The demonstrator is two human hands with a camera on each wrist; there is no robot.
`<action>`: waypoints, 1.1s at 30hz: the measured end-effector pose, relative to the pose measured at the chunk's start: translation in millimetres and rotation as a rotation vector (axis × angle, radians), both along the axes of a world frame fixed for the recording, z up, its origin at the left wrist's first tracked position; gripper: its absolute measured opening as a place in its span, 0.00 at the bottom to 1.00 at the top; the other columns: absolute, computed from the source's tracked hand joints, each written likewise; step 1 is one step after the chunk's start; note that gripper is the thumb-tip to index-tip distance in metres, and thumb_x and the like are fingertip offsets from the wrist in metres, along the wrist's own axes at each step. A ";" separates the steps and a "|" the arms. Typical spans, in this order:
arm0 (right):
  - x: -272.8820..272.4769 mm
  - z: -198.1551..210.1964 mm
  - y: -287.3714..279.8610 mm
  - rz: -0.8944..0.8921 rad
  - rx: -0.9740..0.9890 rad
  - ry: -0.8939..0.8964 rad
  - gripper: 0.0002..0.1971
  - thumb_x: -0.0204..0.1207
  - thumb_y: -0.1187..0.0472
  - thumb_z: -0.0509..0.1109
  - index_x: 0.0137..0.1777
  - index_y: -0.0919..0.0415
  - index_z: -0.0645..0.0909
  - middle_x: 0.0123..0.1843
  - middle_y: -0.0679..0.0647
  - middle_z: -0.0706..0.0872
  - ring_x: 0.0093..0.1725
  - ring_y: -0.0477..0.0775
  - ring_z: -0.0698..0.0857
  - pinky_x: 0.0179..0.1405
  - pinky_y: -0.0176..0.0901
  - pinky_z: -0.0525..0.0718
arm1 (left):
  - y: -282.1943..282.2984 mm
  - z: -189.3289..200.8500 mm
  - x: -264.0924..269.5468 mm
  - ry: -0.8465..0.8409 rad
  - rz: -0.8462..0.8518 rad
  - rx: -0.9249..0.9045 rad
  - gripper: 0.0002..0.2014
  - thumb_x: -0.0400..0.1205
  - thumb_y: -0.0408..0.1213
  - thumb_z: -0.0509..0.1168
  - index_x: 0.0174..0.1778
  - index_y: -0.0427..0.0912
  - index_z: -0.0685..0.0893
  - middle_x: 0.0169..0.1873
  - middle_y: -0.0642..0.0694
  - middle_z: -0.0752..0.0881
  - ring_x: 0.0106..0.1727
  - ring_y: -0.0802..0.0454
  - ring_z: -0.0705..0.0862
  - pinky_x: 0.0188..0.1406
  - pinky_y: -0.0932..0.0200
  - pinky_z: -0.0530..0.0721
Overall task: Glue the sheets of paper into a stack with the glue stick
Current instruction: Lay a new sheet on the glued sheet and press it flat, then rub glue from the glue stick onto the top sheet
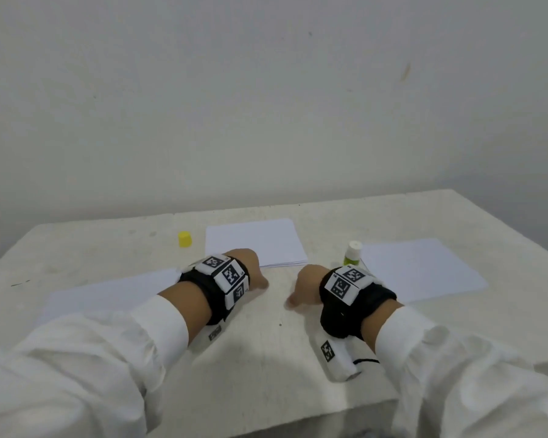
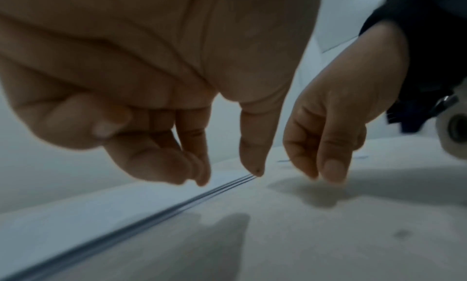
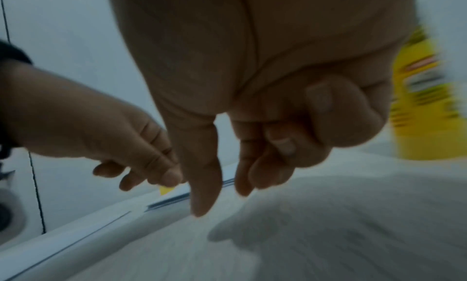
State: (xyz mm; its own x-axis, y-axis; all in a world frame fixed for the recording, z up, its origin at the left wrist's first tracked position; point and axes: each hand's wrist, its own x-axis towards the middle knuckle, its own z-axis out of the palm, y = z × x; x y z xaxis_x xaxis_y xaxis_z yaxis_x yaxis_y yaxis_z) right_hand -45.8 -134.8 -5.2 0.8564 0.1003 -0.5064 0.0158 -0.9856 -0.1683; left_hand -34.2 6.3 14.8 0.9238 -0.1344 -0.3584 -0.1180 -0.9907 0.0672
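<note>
A stack of white paper sheets (image 1: pixel 253 241) lies at the middle of the table, its layered near edge close up in the left wrist view (image 2: pixel 101 205). One single sheet (image 1: pixel 421 270) lies to the right and another (image 1: pixel 108 292) to the left, under my left forearm. The uncapped glue stick (image 1: pixel 352 252) stands upright between the stack and the right sheet. Its yellow cap (image 1: pixel 184 239) stands left of the stack. My left hand (image 1: pixel 257 273) hangs at the stack's near corner, fingers loosely curled, holding nothing. My right hand (image 1: pixel 298 292) hovers beside it, also loosely curled and holding nothing.
The pale table (image 1: pixel 266 343) ends at a front edge near my sleeves, and a plain wall rises behind it. The yellow glue stick body (image 3: pixel 424 105) stands just right of my right hand's fingers (image 3: pixel 252 175).
</note>
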 end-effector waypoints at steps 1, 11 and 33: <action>-6.2 -4.0 -7.5 0.002 -0.045 0.009 0.18 0.74 0.46 0.71 0.38 0.63 0.80 0.34 0.53 0.79 0.40 0.57 0.82 0.42 0.43 0.76 | -11.5 -0.9 -5.2 0.027 -0.031 -0.041 0.19 0.78 0.54 0.68 0.37 0.39 0.82 0.34 0.47 0.82 0.40 0.48 0.81 0.37 0.60 0.76; -36.1 -2.5 -151.3 -0.232 -0.202 0.032 0.14 0.78 0.52 0.66 0.47 0.65 0.81 0.47 0.57 0.83 0.45 0.55 0.83 0.44 0.39 0.78 | -143.1 -8.6 -58.7 0.167 -0.300 -0.209 0.21 0.81 0.52 0.66 0.57 0.37 0.87 0.49 0.44 0.89 0.45 0.51 0.83 0.50 0.58 0.80; 30.7 -45.3 -324.3 -0.068 -0.220 -0.167 0.05 0.78 0.66 0.63 0.48 0.62 0.80 0.61 0.59 0.84 0.61 0.59 0.84 0.65 0.52 0.80 | -290.2 -48.7 64.9 0.080 -0.036 0.128 0.30 0.57 0.66 0.78 0.36 0.42 0.81 0.39 0.44 0.87 0.47 0.42 0.87 0.53 0.44 0.86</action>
State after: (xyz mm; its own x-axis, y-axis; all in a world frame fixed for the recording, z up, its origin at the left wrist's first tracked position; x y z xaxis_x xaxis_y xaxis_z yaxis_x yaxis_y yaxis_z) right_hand -15.1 -459.1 -50.6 0.9310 -0.0568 -0.3606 -0.0417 -0.9979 0.0495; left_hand 30.7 -283.9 -33.9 0.8871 -0.1157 -0.4469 -0.1533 -0.9870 -0.0489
